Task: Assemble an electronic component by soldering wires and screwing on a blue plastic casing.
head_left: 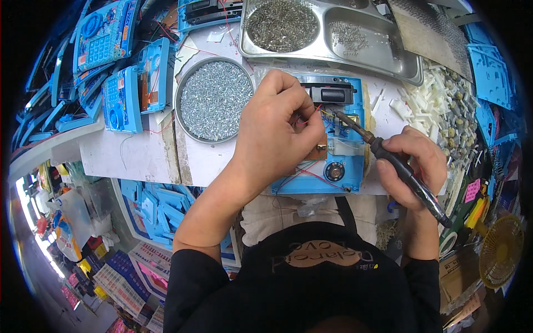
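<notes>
My right hand (425, 164) is wrapped round a soldering iron (401, 169), held by its black handle. Its metal tip points left, over an opened blue plastic housing (355, 178), and meets thin wires by my left fingertips. With fingers pinched together, my left hand (272, 125) grips a thin red wire (318, 106) above the housing. Inside the housing are a black rectangular part (332, 95), a round speaker (334, 171) and a brown circuit board (317, 152), partly hidden by my left hand. Several loose wires run between these parts.
A round tin of small screws (215, 100) stands left of my left hand. Behind lies a metal compartment tray (327, 60) with small metal parts. Blue toy housings (119, 100) are stacked at left; white plastic pieces (419, 102) are heaped at right, above a yellowish fan (501, 251).
</notes>
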Tool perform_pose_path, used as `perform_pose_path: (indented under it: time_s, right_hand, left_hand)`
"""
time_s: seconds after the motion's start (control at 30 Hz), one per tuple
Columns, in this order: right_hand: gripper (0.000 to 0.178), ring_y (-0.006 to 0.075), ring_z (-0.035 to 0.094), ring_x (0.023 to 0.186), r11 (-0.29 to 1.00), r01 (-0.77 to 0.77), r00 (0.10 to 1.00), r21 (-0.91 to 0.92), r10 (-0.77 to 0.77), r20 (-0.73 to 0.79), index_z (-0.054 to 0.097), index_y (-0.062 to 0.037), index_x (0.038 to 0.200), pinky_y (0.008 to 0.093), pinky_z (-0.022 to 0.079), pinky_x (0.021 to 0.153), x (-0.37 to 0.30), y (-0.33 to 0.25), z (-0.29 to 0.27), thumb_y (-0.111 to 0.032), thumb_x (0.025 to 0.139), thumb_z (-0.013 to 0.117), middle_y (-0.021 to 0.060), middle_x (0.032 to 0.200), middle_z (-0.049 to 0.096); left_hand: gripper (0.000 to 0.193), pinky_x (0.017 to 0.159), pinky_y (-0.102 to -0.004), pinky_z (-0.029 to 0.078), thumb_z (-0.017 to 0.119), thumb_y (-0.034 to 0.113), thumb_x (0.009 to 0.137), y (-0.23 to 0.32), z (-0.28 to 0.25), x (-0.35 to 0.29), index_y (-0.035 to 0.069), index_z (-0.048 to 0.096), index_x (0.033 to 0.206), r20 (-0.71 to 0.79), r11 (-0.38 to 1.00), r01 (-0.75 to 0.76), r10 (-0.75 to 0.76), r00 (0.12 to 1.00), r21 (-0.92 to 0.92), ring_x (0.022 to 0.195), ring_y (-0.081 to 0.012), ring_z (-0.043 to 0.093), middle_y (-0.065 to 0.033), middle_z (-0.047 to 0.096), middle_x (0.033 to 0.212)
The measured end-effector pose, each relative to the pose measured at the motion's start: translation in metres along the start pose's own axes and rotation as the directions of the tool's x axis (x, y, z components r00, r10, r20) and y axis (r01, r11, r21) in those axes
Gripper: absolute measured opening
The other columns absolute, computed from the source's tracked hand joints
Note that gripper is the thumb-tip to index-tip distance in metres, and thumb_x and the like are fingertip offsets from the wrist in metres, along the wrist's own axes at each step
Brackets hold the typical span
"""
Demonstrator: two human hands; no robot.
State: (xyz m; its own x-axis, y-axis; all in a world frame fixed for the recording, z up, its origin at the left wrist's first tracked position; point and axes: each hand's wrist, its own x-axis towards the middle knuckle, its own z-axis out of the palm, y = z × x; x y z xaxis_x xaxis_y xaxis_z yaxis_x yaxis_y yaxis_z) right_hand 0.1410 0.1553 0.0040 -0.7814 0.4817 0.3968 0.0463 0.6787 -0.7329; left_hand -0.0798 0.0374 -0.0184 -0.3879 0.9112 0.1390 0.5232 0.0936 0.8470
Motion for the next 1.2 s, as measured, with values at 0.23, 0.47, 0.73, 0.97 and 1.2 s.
perform_pose_path:
  time_s: [0.23, 0.47, 0.73, 0.97, 1.2]
  right_hand:
    - [0.028, 0.0185, 0.056, 0.054, 1.000, 0.014, 1.000, -0.026, -0.013, 0.004, 0.068, -0.0038, 0.100, 0.0296, 0.042, 0.050, 0.008, 0.000, 0.005, -0.008, 0.076, 0.082, 0.0066, 0.068, 0.062]
    - [0.027, 0.0183, 0.057, 0.054, 0.999, -0.010, 1.000, -0.031, 0.010, 0.010, 0.069, -0.0039, 0.099, 0.0294, 0.043, 0.051, 0.009, -0.001, 0.006, -0.009, 0.076, 0.082, 0.0066, 0.068, 0.062]
    - [0.026, 0.0177, 0.056, 0.053, 0.999, -0.024, 1.000, -0.027, 0.024, 0.003, 0.070, -0.0040, 0.099, 0.0294, 0.042, 0.051, 0.009, -0.002, 0.006, -0.011, 0.077, 0.082, 0.0063, 0.067, 0.061]
    - [0.029, 0.0155, 0.057, 0.054, 0.999, -0.044, 0.999, 0.000, 0.044, -0.026, 0.068, -0.0044, 0.101, 0.0270, 0.043, 0.050, 0.005, 0.000, 0.008, -0.010, 0.076, 0.083, 0.0068, 0.073, 0.064]
    - [0.030, 0.0148, 0.057, 0.055, 1.000, -0.008, 1.000, 0.002, 0.008, -0.028, 0.067, -0.0036, 0.101, 0.0256, 0.043, 0.051, 0.006, 0.000, 0.008, -0.009, 0.076, 0.083, 0.0069, 0.075, 0.066]
  left_hand:
    - [0.013, 0.059, -0.0309, 0.053, 0.077, 0.006, 0.076, 0.001, 0.001, 0.002, 0.001, 0.065, 0.073, -0.002, 0.999, 0.001, -0.001, 1.000, 0.041, 0.065, -0.0191, 0.062, -0.0092, 0.058, 0.090]
    - [0.013, 0.061, -0.0322, 0.054, 0.076, 0.005, 0.075, 0.001, 0.002, 0.003, 0.001, 0.065, 0.073, -0.007, 0.998, -0.009, 0.009, 1.000, 0.062, 0.067, -0.0210, 0.062, -0.0097, 0.059, 0.089]
    - [0.013, 0.063, -0.0359, 0.053, 0.075, 0.005, 0.074, 0.000, 0.005, 0.002, 0.001, 0.063, 0.072, -0.041, 0.997, -0.035, 0.038, 0.998, 0.070, 0.071, -0.0266, 0.063, -0.0117, 0.059, 0.088]
    - [0.014, 0.064, -0.0375, 0.053, 0.074, 0.005, 0.074, -0.004, 0.009, 0.001, 0.001, 0.061, 0.072, -0.073, 0.995, -0.060, 0.066, 0.995, 0.082, 0.073, -0.0276, 0.063, -0.0118, 0.058, 0.089]
    - [0.014, 0.063, -0.0381, 0.053, 0.073, 0.005, 0.074, -0.003, 0.011, 0.001, 0.001, 0.060, 0.072, -0.077, 0.997, -0.036, 0.041, 0.996, 0.068, 0.072, -0.0281, 0.063, -0.0118, 0.058, 0.089]
